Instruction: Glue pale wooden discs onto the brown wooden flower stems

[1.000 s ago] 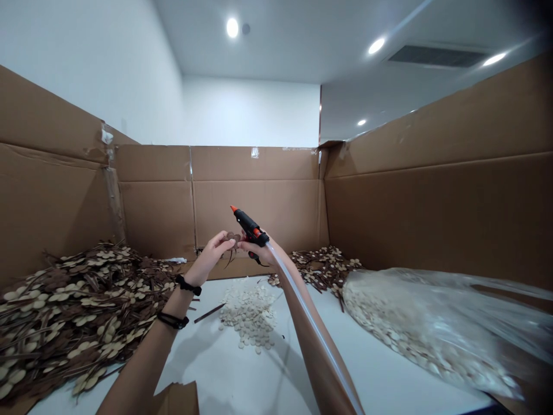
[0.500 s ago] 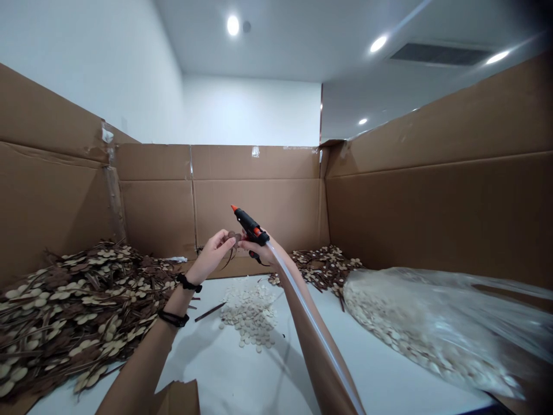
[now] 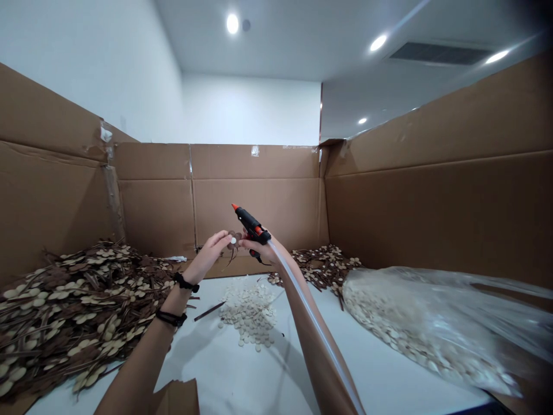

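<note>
The left hand [image 3: 211, 252] pinches a brown flower [image 3: 235, 234] (white disc [image 3: 234, 240] centred) at eight o'clock from the glue gun [image 3: 249, 221] the right hand [image 3: 264, 252] clasps.

1 brown flower [image 3: 237, 236] with rounded petals is held up, showing beyond the surface's [image 3: 242, 383] far edge, 1 round white disc [image 3: 233, 240] at its middle and thin brown strips [image 3: 232, 255] hanging below. Just beside it, the black glue gun [image 3: 251, 223] tilts, orange tip pointing up and left; a clear rod [image 3: 311, 323] runs from its rear toward the near edge.
</note>
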A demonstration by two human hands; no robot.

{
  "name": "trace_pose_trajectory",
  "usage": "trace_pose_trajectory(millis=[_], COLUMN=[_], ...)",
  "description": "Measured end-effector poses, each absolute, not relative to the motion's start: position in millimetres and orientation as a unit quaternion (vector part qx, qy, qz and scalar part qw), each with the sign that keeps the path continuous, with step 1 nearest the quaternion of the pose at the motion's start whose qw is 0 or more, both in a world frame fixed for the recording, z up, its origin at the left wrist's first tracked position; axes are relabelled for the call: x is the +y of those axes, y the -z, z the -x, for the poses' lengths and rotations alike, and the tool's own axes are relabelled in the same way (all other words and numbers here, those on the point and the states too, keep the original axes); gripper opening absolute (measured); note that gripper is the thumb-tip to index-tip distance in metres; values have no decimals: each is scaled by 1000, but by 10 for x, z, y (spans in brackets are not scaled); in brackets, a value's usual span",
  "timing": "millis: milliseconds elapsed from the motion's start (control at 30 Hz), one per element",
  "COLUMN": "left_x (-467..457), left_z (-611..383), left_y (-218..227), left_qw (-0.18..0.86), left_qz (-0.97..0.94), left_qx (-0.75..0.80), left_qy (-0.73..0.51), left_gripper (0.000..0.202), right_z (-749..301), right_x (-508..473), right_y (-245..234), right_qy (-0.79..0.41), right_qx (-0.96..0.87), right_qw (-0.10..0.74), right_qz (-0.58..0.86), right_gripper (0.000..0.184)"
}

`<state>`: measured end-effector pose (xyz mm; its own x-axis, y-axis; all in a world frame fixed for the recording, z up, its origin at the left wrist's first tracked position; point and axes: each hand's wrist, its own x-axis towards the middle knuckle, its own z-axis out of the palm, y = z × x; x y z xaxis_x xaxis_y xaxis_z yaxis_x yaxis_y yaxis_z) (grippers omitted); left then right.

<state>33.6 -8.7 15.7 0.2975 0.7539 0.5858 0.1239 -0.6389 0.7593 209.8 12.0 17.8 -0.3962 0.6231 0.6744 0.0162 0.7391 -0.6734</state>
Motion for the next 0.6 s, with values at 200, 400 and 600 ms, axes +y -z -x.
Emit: trace_pose_trajectory(millis=[200,400,600], left_x=[-106,-128,-122], left_z=[-315,-356,-322], left_y=[-199,-191,-195], left_qw=[271,235,229], left_qz=[-767,-771,-782], left_qx=[312,310,315], left_qy=[-491,-504,-486], left_gripper=[29,30,35], right_z=[-2106,-2090,-2109], right_x=[98,102,106], right_y=[-180,-190,-182], right_qy=[-299,-295,-289], right_qx=[-779,-781,-777], right_qw=[510,515,514], right_qz=[210,195,219], right_gripper=[25,25,26])
